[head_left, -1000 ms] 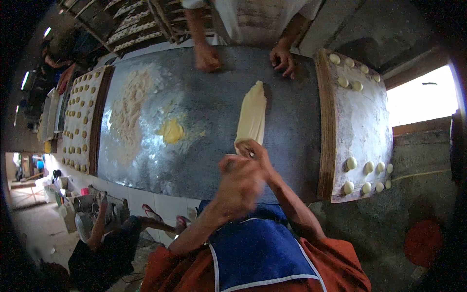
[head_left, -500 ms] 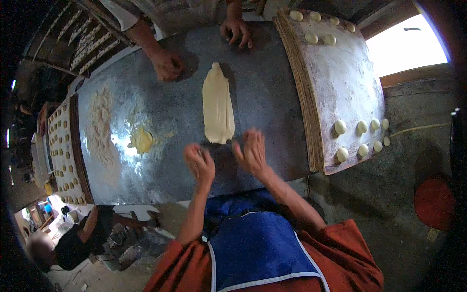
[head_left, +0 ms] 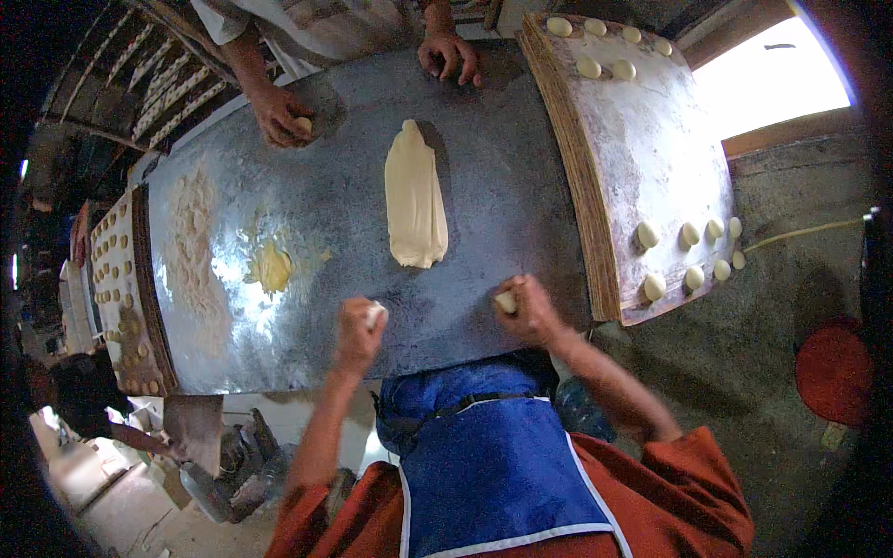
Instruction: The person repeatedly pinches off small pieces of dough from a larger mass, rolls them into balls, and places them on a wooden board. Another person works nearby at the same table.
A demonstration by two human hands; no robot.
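Observation:
A long, pale slab of dough (head_left: 415, 205) lies lengthwise on the grey work table (head_left: 502, 186), beyond my two hands. My left hand (head_left: 356, 333), near the table's front edge, is closed around a small piece of dough (head_left: 375, 314) that peeks out by the thumb. Further right, my right hand (head_left: 532, 314) curls over another small dough piece (head_left: 505, 301), its pale side showing under the fingers. Both hands are apart from the slab.
Across the table a co-worker's hand (head_left: 282, 115) holds a dough ball; their other hand (head_left: 449, 58) rests on the tabletop. Stacked boards (head_left: 660, 158) at right carry several dough balls. Flour (head_left: 193, 242) and a yellow greasy patch (head_left: 273, 268) lie on the left. Another board (head_left: 130, 321) holds small pieces.
My hands have moved apart and back from the slab, each now with a small dough piece. The co-worker's hand at upper left has shifted left and shows a dough ball.

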